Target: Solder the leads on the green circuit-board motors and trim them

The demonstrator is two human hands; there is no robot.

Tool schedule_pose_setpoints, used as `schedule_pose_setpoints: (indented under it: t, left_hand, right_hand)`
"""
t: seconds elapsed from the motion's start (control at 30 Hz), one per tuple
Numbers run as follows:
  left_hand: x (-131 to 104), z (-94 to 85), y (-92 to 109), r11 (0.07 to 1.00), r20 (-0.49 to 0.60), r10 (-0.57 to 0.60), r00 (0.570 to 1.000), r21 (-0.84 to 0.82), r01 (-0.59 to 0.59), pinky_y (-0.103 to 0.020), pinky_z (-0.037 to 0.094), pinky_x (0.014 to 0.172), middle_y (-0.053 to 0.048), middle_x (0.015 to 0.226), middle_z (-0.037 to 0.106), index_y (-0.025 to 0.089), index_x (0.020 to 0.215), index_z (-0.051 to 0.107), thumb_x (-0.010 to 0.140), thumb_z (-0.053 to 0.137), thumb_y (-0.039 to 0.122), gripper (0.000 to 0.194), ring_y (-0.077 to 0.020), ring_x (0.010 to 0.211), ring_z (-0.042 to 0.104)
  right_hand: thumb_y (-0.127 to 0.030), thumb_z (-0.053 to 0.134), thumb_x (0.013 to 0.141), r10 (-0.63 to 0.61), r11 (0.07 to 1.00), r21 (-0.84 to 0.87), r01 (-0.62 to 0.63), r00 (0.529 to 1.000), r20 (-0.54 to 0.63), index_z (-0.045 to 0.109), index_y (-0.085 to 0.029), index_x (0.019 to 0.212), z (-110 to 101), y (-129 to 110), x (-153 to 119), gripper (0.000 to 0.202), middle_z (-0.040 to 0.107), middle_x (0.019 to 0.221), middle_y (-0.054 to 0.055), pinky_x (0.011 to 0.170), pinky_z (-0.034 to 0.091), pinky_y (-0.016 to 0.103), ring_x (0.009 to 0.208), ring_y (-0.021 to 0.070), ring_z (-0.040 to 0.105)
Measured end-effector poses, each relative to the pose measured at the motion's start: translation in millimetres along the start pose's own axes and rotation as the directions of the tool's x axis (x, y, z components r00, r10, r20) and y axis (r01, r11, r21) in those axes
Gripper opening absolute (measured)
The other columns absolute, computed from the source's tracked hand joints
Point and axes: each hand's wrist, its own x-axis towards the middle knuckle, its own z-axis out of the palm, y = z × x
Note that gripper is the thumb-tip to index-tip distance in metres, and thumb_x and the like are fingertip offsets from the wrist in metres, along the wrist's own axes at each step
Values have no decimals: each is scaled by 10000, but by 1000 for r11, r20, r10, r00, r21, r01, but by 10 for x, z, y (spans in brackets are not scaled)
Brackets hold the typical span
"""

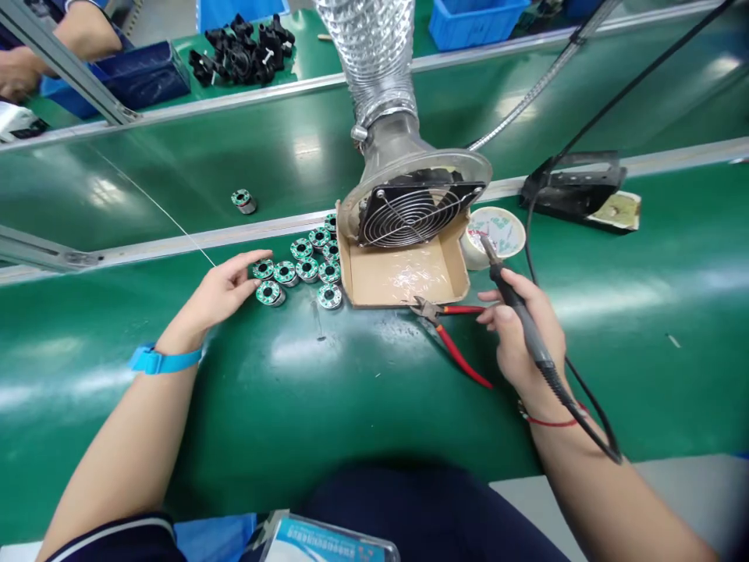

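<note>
My left hand [225,289] is at the left end of a group of small round motor parts with green circuit-board tops [307,269]. Its thumb and index finger close around the leftmost motor part [263,269], which still stands among the others. In my right hand [530,332] is a soldering iron [520,312], held like a pen with its tip pointing up and left. The tip is in front of a roll of whitish solder wire or tape [497,232]; I cannot tell which. Red-handled cutters [448,328] lie with open jaws between my hands.
A fume-extractor fan [415,211] on a silver duct [374,55] hangs over an open cardboard box [403,285]. The iron's stand [579,195] is at right. One motor part [243,201] sits behind the rail. Across, another person's hands [82,35] are near blue bins [477,23] and black parts [243,51].
</note>
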Motion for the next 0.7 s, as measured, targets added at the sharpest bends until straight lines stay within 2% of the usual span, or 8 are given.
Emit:
schedule_pose_setpoints:
  t: [0.1, 0.23, 0.3, 0.37, 0.43, 0.53, 0.6, 0.7]
  left_hand:
    - [29, -30, 0, 985, -38, 70, 997, 161, -63, -276, 399, 665, -82, 1168, 625, 217, 1310, 696, 881, 570, 392, 480, -73, 627, 400]
    - [-175, -124, -16, 935, -101, -12, 995, 351, 47, -307, 404, 743, -74, 1033, 576, 177, 1228, 692, 892, 580, 505, 482, -124, 702, 465]
    - [-353, -143, -37, 925, -74, -41, 996, 374, 66, -305, 387, 725, -52, 930, 544, 168, 1240, 667, 896, 591, 564, 530, -139, 705, 464]
    - [-532, -108, -53, 949, 12, -72, 997, 308, 64, -289, 376, 678, -15, 825, 499, 180, 1324, 611, 889, 609, 574, 587, -135, 664, 440]
    - [-681, -14, -48, 976, 90, -128, 988, 186, 110, -266, 366, 624, 14, 766, 481, 186, 1364, 541, 880, 621, 543, 607, -125, 617, 425]
    - [-829, 173, 21, 979, 109, -199, 974, 62, 193, -244, 360, 584, 20, 762, 527, 173, 1256, 497, 865, 630, 527, 544, -116, 597, 441]
    - [-886, 273, 97, 977, 104, -200, 974, 95, 191, -242, 358, 585, 23, 737, 527, 168, 1220, 499, 844, 654, 537, 549, -121, 598, 454]
    - [-927, 368, 219, 978, 164, -142, 976, 176, 112, -245, 343, 575, 36, 677, 493, 176, 1280, 547, 872, 635, 523, 543, -119, 558, 422]
  right_hand:
    - [-497, 615, 984, 5, 1000, -30, -6, 999, -40, 614, -268, 1423, -9, -21, -60, 495, 750, 1134, 79, 741, 626, 398, 776, 201, 711]
    - [-428, 656, 973, -41, 998, -46, 34, 986, -161, 661, -276, 1359, -43, -123, -154, 415, 757, 1101, 74, 850, 618, 473, 848, 237, 739]
    - [-380, 684, 957, -103, 991, -102, 82, 970, -220, 693, -269, 1310, -62, -205, -192, 370, 760, 1118, 91, 901, 601, 505, 912, 269, 752]
    - [-339, 714, 937, -159, 981, -149, 125, 955, -249, 720, -266, 1271, -78, -289, -226, 342, 762, 1136, 104, 908, 592, 509, 956, 293, 756]
    - [-304, 722, 931, -196, 972, -171, 159, 953, -229, 733, -260, 1248, -85, -365, -255, 320, 764, 1129, 102, 889, 598, 498, 972, 298, 758]
    - [-239, 709, 931, -273, 955, -163, 249, 951, -144, 724, -263, 1255, -80, -472, -291, 325, 760, 1118, 76, 884, 611, 462, 981, 270, 751]
    - [-188, 711, 916, -326, 941, -126, 313, 940, -100, 708, -287, 1286, -75, -543, -314, 383, 757, 1100, 60, 858, 615, 429, 946, 245, 742]
    - [-134, 700, 903, -341, 938, -76, 337, 938, -56, 686, -319, 1327, -76, -631, -355, 462, 742, 1016, 47, 755, 603, 399, 822, 218, 699]
